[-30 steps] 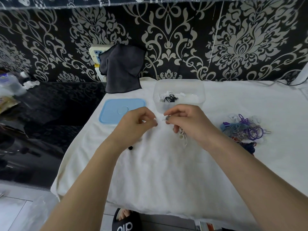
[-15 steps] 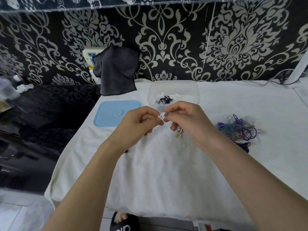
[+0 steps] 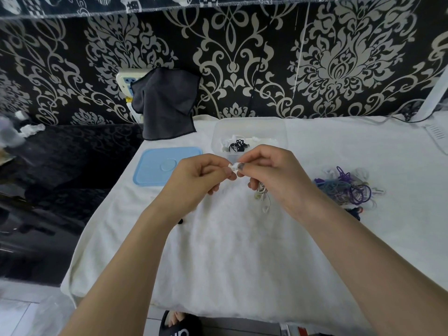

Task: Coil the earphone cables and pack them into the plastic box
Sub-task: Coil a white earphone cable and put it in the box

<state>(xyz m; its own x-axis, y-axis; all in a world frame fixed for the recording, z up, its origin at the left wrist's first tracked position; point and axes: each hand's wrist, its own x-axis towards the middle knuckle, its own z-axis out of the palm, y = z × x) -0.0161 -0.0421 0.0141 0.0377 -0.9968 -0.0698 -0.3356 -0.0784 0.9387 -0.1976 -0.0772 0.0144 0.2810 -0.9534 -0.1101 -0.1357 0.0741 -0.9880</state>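
Both the left hand (image 3: 194, 180) and right hand (image 3: 271, 175) pinch the thin white floppy earphone cable (image 3: 263, 197), which looks light and tangly, best held by its coil.

You get soft, even light here, bright on the white cloth (image 3: 242, 251), which washes out near the right edge with little texture left. Shadows under your hands are faint. The dark tabletop (image 3: 60, 190) at left shows dull reflections. The wide lens bends the wallpaper (image 3: 266, 57) and the cloth's edges outward. The far left corner is smeared and blurred; the centre stays sharp.
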